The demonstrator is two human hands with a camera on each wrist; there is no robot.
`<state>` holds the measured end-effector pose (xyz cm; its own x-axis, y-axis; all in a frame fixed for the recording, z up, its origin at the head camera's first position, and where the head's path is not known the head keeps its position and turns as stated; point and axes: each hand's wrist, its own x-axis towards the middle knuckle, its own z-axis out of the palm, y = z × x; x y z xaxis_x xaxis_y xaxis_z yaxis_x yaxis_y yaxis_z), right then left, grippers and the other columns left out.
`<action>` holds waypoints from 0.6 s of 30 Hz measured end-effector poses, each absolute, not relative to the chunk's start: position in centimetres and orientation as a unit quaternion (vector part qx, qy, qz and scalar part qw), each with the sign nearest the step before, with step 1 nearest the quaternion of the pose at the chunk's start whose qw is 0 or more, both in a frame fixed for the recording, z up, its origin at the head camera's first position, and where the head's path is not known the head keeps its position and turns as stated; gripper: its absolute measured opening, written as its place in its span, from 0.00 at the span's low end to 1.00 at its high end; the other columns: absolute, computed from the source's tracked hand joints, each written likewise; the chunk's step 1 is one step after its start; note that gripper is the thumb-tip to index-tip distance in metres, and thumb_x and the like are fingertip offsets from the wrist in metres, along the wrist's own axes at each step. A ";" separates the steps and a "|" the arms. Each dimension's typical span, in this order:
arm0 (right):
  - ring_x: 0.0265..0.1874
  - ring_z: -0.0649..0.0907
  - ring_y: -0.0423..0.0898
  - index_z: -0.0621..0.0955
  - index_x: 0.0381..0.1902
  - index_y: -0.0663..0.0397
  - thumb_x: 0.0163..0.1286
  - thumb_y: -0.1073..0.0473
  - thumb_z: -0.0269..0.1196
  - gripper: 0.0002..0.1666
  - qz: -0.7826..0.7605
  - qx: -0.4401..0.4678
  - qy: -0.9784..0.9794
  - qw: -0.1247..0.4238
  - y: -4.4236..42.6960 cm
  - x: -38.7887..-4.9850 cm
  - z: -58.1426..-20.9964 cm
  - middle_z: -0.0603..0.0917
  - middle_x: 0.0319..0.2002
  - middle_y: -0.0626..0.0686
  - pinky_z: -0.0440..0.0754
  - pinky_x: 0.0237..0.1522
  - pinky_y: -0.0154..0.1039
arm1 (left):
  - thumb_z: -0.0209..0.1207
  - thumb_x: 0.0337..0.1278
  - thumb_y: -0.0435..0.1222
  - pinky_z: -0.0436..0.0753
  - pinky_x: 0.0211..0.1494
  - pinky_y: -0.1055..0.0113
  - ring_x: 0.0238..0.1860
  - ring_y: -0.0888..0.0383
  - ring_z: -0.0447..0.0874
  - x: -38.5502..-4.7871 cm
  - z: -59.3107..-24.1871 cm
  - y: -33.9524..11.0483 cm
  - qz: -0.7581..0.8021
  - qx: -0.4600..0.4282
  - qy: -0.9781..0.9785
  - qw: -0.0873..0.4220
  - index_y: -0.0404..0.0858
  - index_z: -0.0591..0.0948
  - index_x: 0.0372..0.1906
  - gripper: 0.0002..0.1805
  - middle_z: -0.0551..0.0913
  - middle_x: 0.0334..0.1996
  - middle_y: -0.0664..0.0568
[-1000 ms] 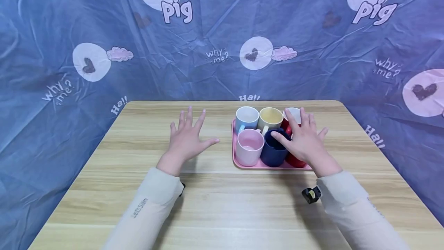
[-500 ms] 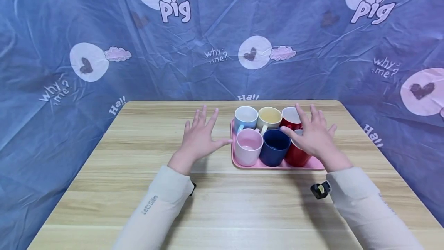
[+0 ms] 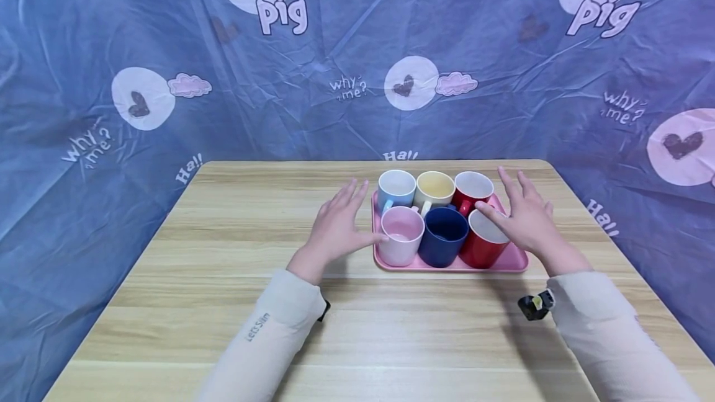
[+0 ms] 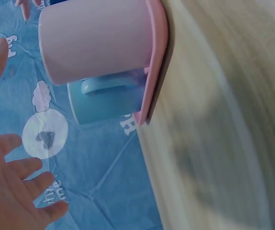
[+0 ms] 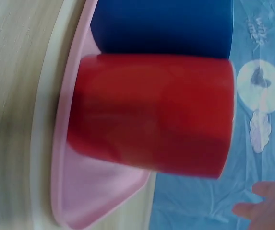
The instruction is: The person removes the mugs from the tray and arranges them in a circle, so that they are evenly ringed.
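Note:
A pink tray (image 3: 516, 258) bears two rows of mugs. Its front row has a pink mug (image 3: 398, 247), a navy mug (image 3: 438, 247) and a red mug (image 3: 480, 248). Behind them stand a light blue mug (image 3: 391, 198), a cream mug (image 3: 436, 200) and a second red mug (image 3: 465, 198). My left hand (image 3: 337, 225) hovers at the tray's left side, fingers spread, thumb pointing at the pink mug. Over the tray's right side is my right hand (image 3: 527, 219), fingers spread, thumb by the front red mug's rim. Neither hand holds anything.
The tray stands on a wooden table (image 3: 223, 253), toward its back right. Behind the table hangs a blue printed cloth (image 3: 313, 123). A small black device (image 3: 536, 306) sits at the right wrist.
Both hands have moved to the right. The left hand has come up close to the tray, while the right one has drawn away from above the navy mug. The mugs stay put.

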<state>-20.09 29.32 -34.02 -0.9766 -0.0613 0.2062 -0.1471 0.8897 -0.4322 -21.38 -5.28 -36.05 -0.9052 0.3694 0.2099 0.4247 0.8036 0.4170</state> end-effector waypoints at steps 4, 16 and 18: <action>0.64 0.52 0.78 0.47 0.75 0.54 0.68 0.40 0.56 0.50 0.243 0.071 -0.962 0.098 30.4 -20.1 -34.4 0.47 0.68 0.77 0.48 0.55 0.77 | 0.69 0.36 0.63 0.57 0.68 0.45 0.72 0.49 0.51 -21.4 -36.6 -4.9 -0.262 -0.219 -0.938 0.062 0.47 0.54 0.75 0.60 0.54 0.73 0.47; 0.66 0.49 0.74 0.45 0.75 0.59 0.72 0.43 0.53 0.47 0.287 0.066 -0.953 0.076 33.0 -20.0 -35.8 0.48 0.69 0.76 0.50 0.57 0.74 | 0.76 0.32 0.54 0.63 0.67 0.55 0.68 0.51 0.61 -21.3 -38.2 -3.8 -0.346 -0.235 -0.906 0.069 0.39 0.61 0.72 0.58 0.63 0.69 0.48; 0.66 0.49 0.75 0.44 0.75 0.59 0.72 0.43 0.52 0.47 0.290 0.059 -0.953 0.070 33.5 -20.0 -36.0 0.48 0.69 0.76 0.50 0.57 0.75 | 0.76 0.31 0.53 0.63 0.67 0.56 0.68 0.50 0.61 -21.3 -38.4 -3.7 -0.354 -0.236 -0.902 0.069 0.39 0.61 0.72 0.58 0.64 0.69 0.47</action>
<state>-19.96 33.49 -35.99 -0.9832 -0.0712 0.1679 -0.1526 0.8254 -0.5435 -21.33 -3.69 -38.43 -0.8796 0.3765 0.2909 0.4738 0.6380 0.6070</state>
